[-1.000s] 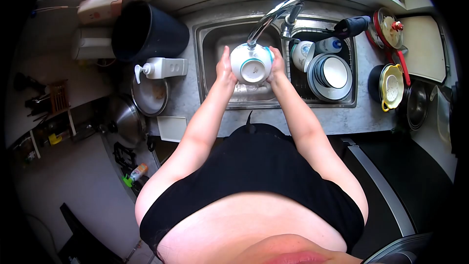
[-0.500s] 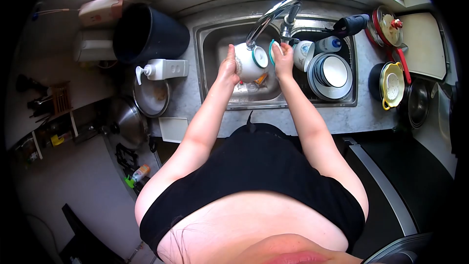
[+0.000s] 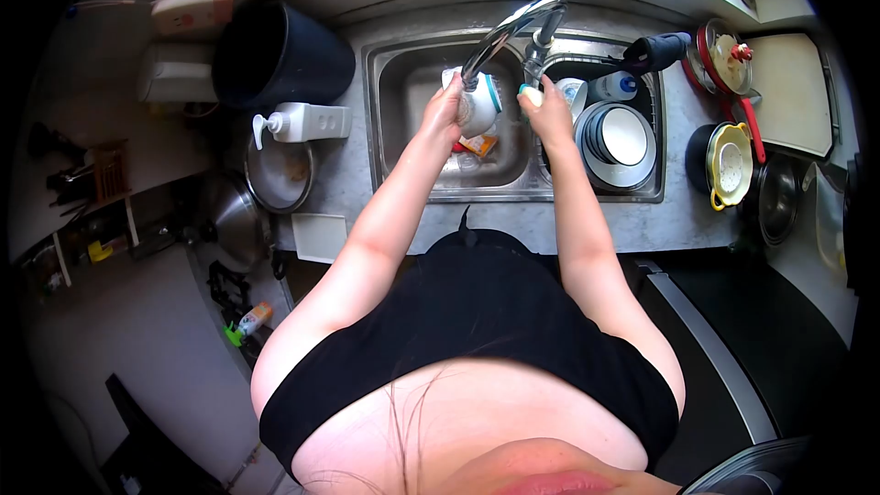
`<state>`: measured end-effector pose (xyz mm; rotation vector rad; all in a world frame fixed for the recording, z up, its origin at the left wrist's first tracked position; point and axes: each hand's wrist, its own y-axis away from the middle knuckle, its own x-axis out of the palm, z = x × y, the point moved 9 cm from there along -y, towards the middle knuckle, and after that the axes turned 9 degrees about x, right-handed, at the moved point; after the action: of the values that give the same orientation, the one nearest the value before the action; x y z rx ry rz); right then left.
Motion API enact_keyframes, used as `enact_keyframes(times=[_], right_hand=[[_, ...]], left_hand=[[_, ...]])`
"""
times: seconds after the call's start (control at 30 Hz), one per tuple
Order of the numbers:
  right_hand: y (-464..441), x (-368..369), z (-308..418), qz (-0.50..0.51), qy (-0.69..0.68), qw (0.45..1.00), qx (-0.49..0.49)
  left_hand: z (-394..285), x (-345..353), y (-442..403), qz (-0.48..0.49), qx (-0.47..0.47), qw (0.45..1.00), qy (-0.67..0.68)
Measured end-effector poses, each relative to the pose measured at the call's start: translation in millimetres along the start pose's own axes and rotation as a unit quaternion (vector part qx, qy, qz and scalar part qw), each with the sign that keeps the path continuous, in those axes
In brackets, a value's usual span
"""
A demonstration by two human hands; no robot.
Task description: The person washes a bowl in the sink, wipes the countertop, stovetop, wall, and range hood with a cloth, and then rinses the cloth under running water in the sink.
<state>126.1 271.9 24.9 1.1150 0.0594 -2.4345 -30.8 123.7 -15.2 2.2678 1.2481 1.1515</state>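
In the left basin of the sink (image 3: 390,165), my left hand (image 3: 442,112) is wrapped around a white ceramic jar (image 3: 480,112) with a teal rim. The jar lies tilted under the faucet (image 3: 500,35), its mouth facing right. A small white lid with a teal edge (image 3: 530,94) is pinched in my right hand (image 3: 550,115), just right of the jar and apart from it. My fingers cover much of the lid. Below the jar, an orange packet (image 3: 480,144) and some clear and red bits lie on the basin floor.
The right basin holds a rack with stacked bowls and plates (image 3: 625,136), a white cup (image 3: 572,93) and a bottle (image 3: 612,85). A white pump bottle (image 3: 307,122) and a black bin (image 3: 280,55) stand left. A yellow colander (image 3: 731,165) and a red-handled pan (image 3: 753,128) are right.
My left hand has shifted up and right with the jar, turning its mouth more sideways. My right hand has moved slightly right, and the lid has turned so less of it shows.
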Motion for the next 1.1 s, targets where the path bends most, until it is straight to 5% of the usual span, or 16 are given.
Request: enact_keyframes(times=[0.17,0.2,0.33,0.43,0.47,0.57,0.63,0.7,0.83,0.9,1.1], right_hand=[[52,-17,68,-0.079,-0.227,0.96,-0.146],[59,-8,84,-0.062,-0.199,0.961,-0.18],[54,14,109,-0.111,-0.105,0.964,-0.217],[10,58,91,0.044,-0.172,0.967,-0.181],[-2,74,73,0.178,-0.329,0.927,0.002],[-1,82,78,0.073,-0.181,0.978,-0.077],[40,38,122,-0.074,-0.151,0.975,-0.145],[51,33,118,-0.106,-0.162,0.965,-0.179],[22,75,26,0.077,-0.32,0.939,0.095],[29,57,-10,0.04,-0.359,0.926,0.107],[72,4,-89,-0.014,-0.042,0.996,0.073]], left_hand=[[-1,5,-8,0.011,0.085,0.993,-0.076],[-6,2,1,-0.004,0.085,0.979,-0.186],[-26,14,22,0.02,0.194,0.963,-0.188],[-37,3,29,0.073,0.235,0.881,-0.405],[-43,5,33,0.064,0.277,0.875,-0.392],[-39,-13,21,0.014,0.172,0.934,-0.314],[-39,-14,19,-0.02,0.135,0.967,-0.216],[-35,-8,21,-0.009,0.111,0.975,-0.194],[-25,-12,23,0.012,0.102,0.964,-0.246],[-21,-5,31,-0.003,0.061,0.986,-0.156],[-7,2,11,0.078,0.032,0.987,-0.134]])
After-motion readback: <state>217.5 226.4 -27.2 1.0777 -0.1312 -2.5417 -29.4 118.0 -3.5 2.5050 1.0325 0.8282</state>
